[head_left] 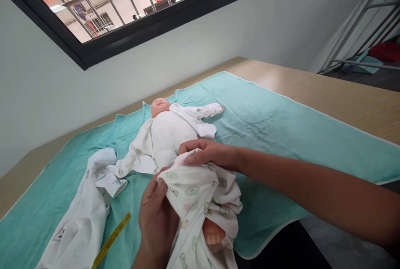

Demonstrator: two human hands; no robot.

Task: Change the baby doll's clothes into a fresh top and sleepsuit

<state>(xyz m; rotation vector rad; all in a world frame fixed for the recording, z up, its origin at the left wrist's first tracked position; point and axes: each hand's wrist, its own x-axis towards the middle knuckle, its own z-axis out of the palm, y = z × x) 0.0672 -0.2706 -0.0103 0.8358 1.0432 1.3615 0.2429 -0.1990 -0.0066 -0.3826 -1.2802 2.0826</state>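
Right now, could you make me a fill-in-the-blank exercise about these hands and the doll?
The doll lies on its ____.
The left hand and right hand hold patterned cloth with a ____ background.
The thin strip beside the left hand is mainly ____.
Exactly ____ bare foot shows.
Missing words: back; white; yellow; one.

Patterned cloth (pixel 193 196) hides the doll (pixel 171 131) below its waist, except one foot (pixel 214 232). Left of the doll, a white garment (pixel 79 215) and a yellow strip (pixel 112 237) with unreadable marks run past the lower edge.
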